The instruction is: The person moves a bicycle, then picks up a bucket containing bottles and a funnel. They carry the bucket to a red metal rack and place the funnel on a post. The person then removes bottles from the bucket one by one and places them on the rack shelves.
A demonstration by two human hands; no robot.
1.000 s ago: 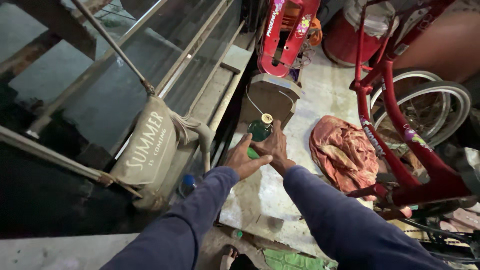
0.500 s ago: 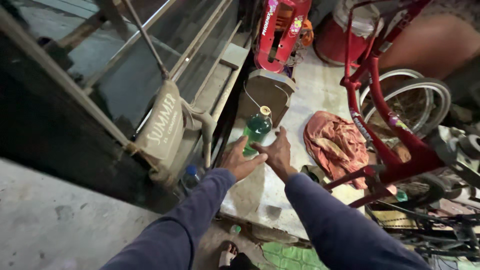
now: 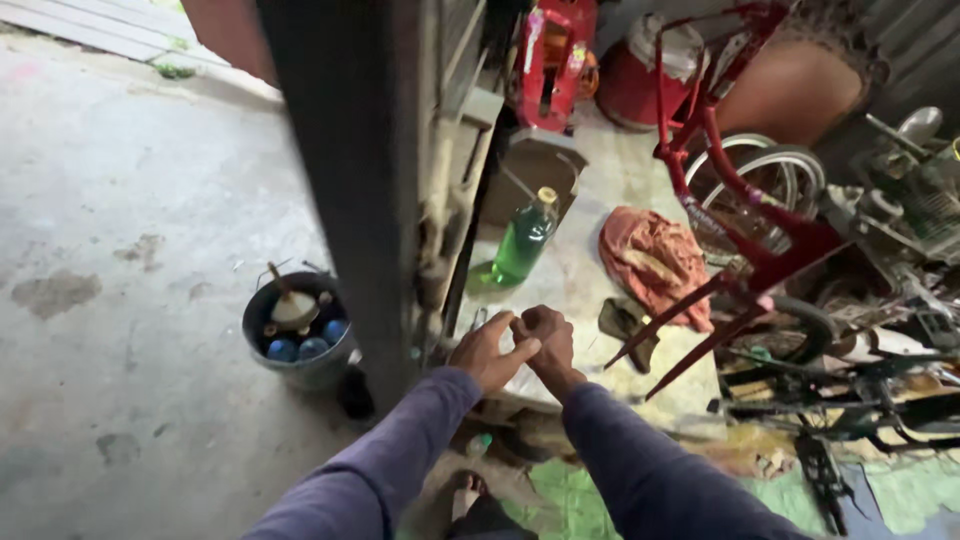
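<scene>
The left hand [image 3: 487, 350] and right hand [image 3: 543, 335] press together, holding nothing I can see. The green bottle [image 3: 522, 240] stands just beyond them. It looks smooth, maybe slippery; grip its middle.

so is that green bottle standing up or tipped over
Standing, leaning slightly. The green bottle rests on its base on the slab, yellowish cap on top, green liquid filling most of it.
</scene>
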